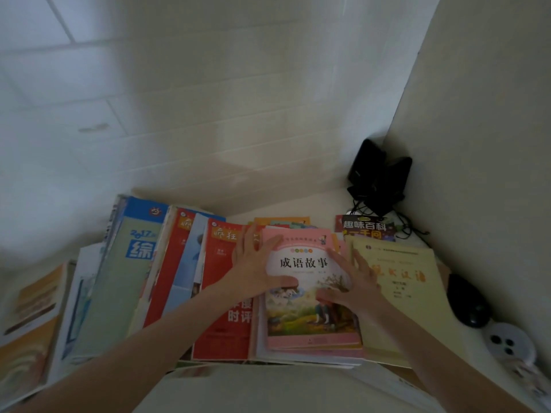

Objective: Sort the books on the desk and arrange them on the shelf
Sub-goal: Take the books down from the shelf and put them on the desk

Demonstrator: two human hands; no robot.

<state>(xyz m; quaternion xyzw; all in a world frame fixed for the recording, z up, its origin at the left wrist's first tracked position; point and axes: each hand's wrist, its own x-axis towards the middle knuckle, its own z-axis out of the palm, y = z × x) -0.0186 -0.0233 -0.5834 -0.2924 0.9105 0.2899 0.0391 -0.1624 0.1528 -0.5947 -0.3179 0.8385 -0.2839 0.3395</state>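
Pink book [313, 317], head view: lying flat on top of pile on desk [310, 204], right between both hands. Long side running away from person. Left hand [253, 263] resting on left edge, fingers straight and spread, thumb on cover. Right hand [354, 281] resting same way on right edge, equally near. Cover looking smooth, shiny, thin, likely bendy. Red book [220, 329] lying left, yellow book [402, 293] right. Shelf not showing.

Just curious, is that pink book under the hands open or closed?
Closed. The pink book lies flat, whole front cover showing, left hand and right hand resting on it.
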